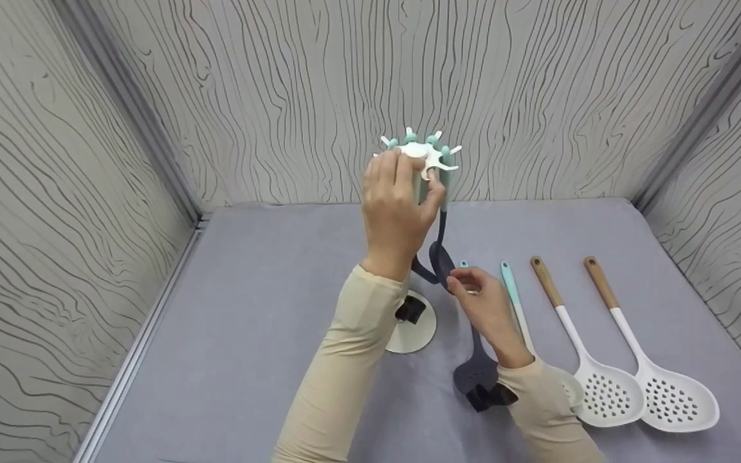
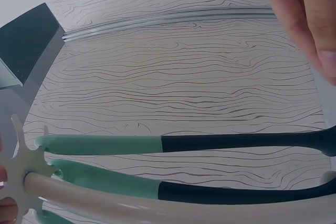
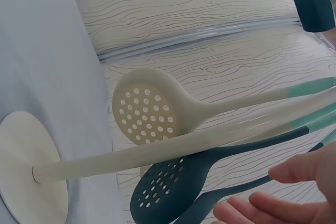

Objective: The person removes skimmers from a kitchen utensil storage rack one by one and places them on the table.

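Observation:
A white utensil stand [image 3: 152,152] rises from a round base [image 1: 420,333] to a spoked hook top [image 1: 414,150]. My left hand [image 1: 393,202] grips that top; in the left wrist view only its fingertips show at the left edge. From the hooks hang mint-handled utensils, among them a dark slotted spoon [image 3: 170,184], a white skimmer [image 3: 144,103] and another dark utensil [image 3: 205,203] whose head is partly out of view. My right hand [image 1: 483,305] is beside the dark utensils, thumb and fingers apart, holding nothing that shows.
To the right on the grey cloth [image 1: 248,321] lie a dark slotted utensil [image 1: 473,370], a mint-handled white one [image 1: 511,283] partly under my right forearm, and two wooden-handled white skimmers [image 1: 608,392]. Wood-grain panels [image 1: 319,96] stand behind and at both sides.

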`<state>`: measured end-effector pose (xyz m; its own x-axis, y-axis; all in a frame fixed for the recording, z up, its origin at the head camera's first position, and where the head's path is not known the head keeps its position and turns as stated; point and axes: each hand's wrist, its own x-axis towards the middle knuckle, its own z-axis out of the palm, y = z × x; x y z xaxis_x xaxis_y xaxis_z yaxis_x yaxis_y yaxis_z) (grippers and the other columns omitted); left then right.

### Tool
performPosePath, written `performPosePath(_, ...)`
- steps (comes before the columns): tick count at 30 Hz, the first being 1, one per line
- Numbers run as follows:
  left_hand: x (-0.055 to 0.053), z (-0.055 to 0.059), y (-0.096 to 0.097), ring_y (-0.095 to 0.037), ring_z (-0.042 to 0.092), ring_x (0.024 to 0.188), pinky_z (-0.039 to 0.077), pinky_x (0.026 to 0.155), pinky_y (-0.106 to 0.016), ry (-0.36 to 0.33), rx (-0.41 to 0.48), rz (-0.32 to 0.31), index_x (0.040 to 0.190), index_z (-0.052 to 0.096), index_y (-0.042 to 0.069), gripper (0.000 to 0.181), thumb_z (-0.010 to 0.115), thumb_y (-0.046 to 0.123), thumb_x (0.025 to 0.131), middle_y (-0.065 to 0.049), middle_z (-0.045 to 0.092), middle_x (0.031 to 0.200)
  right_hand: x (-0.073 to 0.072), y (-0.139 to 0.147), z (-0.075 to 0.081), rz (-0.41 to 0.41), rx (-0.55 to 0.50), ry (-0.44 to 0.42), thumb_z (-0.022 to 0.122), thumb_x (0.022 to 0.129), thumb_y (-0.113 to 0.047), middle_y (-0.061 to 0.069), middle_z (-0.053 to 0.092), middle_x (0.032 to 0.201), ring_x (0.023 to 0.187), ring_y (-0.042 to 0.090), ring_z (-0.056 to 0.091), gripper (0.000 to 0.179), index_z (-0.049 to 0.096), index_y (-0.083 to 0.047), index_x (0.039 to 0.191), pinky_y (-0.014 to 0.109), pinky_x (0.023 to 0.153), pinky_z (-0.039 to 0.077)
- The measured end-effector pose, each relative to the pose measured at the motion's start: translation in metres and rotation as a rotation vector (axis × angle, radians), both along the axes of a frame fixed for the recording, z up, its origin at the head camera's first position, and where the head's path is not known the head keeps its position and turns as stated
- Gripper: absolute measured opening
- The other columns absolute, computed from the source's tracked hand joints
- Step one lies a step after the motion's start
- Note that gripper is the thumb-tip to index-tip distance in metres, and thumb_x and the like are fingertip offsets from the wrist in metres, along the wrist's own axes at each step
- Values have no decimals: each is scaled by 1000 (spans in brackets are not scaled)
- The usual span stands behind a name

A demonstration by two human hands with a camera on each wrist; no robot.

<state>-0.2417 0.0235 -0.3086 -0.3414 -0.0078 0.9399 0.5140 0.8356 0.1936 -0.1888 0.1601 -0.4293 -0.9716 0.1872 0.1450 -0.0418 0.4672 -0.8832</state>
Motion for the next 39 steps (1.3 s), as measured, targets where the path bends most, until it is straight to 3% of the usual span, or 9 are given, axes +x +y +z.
performPosePath(5,0,0,0,-20,59,98,48,102,-32,-6,0,3,88,59,10,10,60,19,83,-6,62,94,-4,-3,4,0,-66,30,60,92,-8,26,66,113,105,34,65,28,61,8,115,2,71,45)
performPosePath(12,1,-1,1,-23,60,101,49,101,-33,-5,6,6,88,59,10,11,60,19,82,-7,62,97,-13,-7,9,-15,-94,46,60,91,-7,26,66,116,109,35,64,30,60,8,117,2,74,45)
performPosePath(17,0,-1,1,-22,59,101,48,102,-34,-8,8,2,88,59,10,11,61,19,82,-7,62,97,-21,-8,8,-29,-78,51,61,90,-6,26,66,118,112,36,64,32,60,7,119,19,88,56)
performPosePath(20,0,-1,2,-22,59,100,48,102,-34,-10,9,2,88,59,10,11,61,19,82,-7,62,97,-26,-8,7,-20,-93,64,60,90,-4,27,64,121,116,37,62,34,58,8,122,32,97,55)
performPosePath(29,0,0,2,-22,59,100,48,102,-33,-13,5,-3,89,59,10,11,61,19,82,-7,62,97,-45,-5,12,48,-160,215,55,89,8,29,61,124,121,38,60,35,56,10,123,36,103,51)
performPosePath(34,0,0,2,-21,59,101,48,103,-34,-11,-2,-4,89,59,10,12,61,20,83,-7,63,97,-54,-4,12,75,-154,236,53,90,9,28,62,123,121,37,60,34,56,9,124,32,103,52)
performPosePath(39,0,0,1,-21,58,97,48,101,-32,0,5,-9,88,59,10,11,61,18,82,-6,61,94,-60,-4,8,147,-166,280,52,91,8,30,64,119,117,39,61,31,57,11,121,20,98,53)
